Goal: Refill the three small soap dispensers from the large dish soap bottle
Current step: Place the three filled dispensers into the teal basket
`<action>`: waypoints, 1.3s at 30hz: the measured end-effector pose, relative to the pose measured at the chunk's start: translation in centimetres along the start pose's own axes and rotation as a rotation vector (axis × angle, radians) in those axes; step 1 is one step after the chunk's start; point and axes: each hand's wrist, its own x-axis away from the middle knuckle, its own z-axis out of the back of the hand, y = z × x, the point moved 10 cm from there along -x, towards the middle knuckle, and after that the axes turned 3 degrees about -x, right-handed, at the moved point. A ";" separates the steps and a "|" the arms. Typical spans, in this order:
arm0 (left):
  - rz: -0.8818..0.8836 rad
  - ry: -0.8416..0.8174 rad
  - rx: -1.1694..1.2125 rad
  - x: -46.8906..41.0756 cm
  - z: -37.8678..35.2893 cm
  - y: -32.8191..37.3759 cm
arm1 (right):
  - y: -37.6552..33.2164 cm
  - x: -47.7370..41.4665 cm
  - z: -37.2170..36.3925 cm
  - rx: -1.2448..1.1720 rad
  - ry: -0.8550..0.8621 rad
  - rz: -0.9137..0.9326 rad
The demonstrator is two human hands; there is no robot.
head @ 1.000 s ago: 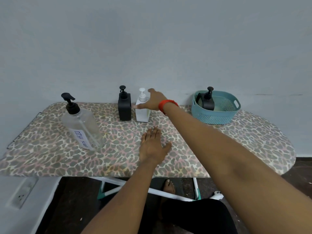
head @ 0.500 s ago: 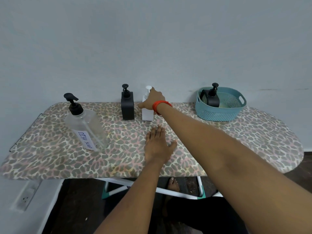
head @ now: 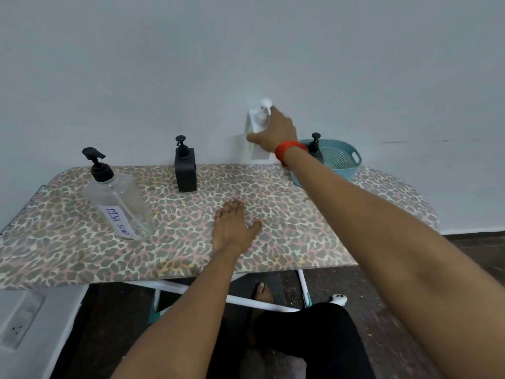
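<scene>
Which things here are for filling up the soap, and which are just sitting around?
For the job: big dish soap bottle, black dispenser, white dispenser held by the right hand, second black dispenser.
Just lying about: teal basket around that one, wall socket.

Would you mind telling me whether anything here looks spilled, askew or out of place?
No spill or damage shows. One black dispenser stands inside the teal basket, not on the ironing board beside the other black dispenser. The right hand holds the white dispenser in the air, blurred.
</scene>
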 end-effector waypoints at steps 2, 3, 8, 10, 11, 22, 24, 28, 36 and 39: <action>-0.006 -0.001 -0.002 0.1 0.1 0.1 | 0.2 -0.3 4.4 0.022 0.078 0.009; -0.008 -0.001 -0.005 0.2 0.1 0.1 | 0.4 -0.4 6.6 0.038 0.112 0.008; -0.016 -0.001 -0.016 0.4 0.2 0.3 | 3.7 -0.8 14.8 0.081 0.231 -0.074; -0.014 0.000 -0.019 0.4 0.2 0.2 | 5.7 -0.8 16.5 0.091 0.247 -0.118; -0.014 0.002 -0.019 0.5 0.2 0.2 | 6.7 -0.8 17.0 0.100 0.245 -0.139; -0.013 0.054 -0.023 0.1 0.1 0.1 | 18.5 -1.6 13.6 0.088 0.146 -0.279; -0.011 0.055 -0.024 0.1 0.1 0.0 | 19.8 -2.1 12.2 0.070 0.111 -0.306; -0.007 0.064 -0.021 0.2 0.2 0.0 | 21.5 -2.6 8.9 0.036 0.002 -0.324; -0.007 0.077 -0.024 0.2 0.3 0.0 | 22.4 -2.6 7.7 0.196 -0.111 -0.274; -0.004 0.067 -0.020 0.3 0.4 0.1 | 22.8 -2.8 7.8 0.198 -0.133 -0.301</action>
